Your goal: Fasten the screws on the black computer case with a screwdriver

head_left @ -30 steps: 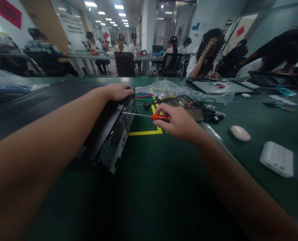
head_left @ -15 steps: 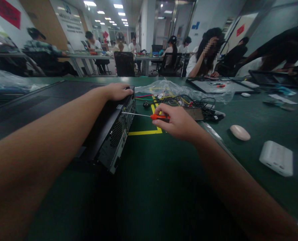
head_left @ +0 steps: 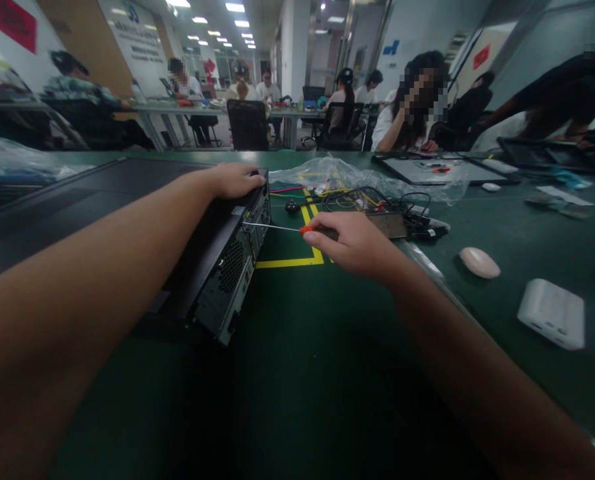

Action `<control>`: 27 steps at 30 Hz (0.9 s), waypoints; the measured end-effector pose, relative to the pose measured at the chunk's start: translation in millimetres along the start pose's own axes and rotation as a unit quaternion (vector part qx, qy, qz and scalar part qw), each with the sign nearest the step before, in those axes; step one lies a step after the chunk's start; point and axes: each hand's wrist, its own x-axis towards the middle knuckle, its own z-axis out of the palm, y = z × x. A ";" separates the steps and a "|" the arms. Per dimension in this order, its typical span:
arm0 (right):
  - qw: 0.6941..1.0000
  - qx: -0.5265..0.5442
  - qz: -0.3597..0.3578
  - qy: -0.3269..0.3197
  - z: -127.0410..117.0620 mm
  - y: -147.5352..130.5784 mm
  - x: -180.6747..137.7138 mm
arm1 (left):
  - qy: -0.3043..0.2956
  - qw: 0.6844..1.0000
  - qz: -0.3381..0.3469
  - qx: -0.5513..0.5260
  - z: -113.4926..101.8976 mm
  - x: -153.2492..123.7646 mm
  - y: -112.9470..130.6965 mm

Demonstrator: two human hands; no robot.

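Observation:
A black desktop computer case (head_left: 122, 200) lies on its side at the left, its perforated metal back panel turned toward the right. My left hand (head_left: 237, 180) presses on its top near the back corner, the fingers bent over the edge and partly hidden. In my right hand (head_left: 350, 240) is a screwdriver (head_left: 306, 229), gripped by its orange and black handle. The thin shaft points left, and its tip meets the back panel close to the upper edge. Whether a screw sits under the tip is too small to tell.
Beyond my right hand lie tangled cables (head_left: 377, 199) and clear plastic wrap (head_left: 342, 170). A pale mouse (head_left: 479, 263) and a white box-shaped device (head_left: 552, 313) are at the right. Yellow tape (head_left: 287, 263) marks the green table. Several people sit at tables behind.
The right hand has rolled slightly around the screwdriver handle, and less of the orange shows. The left hand and the computer case stay in place.

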 end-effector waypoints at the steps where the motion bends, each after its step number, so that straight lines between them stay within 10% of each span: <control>1: 1.000 0.003 -0.001 0.000 0.5 -0.4 0.0 | 0.000 1.000 0.000 0.000 0.0 0.4 -0.2; 27: 0.999 0.008 -0.036 0.037 2.3 2.9 -1.0 | -0.001 1.000 0.008 0.014 1.1 3.0 -2.3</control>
